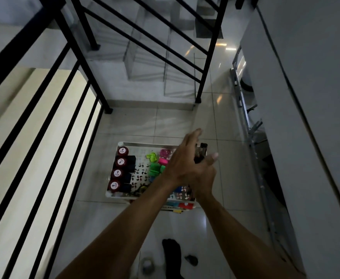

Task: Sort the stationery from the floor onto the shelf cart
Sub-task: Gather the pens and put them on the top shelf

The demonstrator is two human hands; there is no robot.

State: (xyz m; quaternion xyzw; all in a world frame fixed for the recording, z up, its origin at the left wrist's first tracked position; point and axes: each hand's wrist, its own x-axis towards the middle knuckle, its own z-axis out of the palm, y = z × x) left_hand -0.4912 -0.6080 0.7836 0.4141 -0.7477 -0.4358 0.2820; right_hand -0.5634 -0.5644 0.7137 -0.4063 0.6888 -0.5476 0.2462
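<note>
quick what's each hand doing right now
Left hand: open, fingers straight, above the cart.
Right hand: holding a dark object, mostly hidden.

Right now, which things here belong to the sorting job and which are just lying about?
Job: shelf cart, red-capped bottles, green and pink items, dark item in the right hand, left hand.
Lying about: stair railing, folded ladder.

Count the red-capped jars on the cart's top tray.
4, in a column along the left edge of the tray: jars at the far end, then, and nearest. The arms may hide others on the right.
</note>
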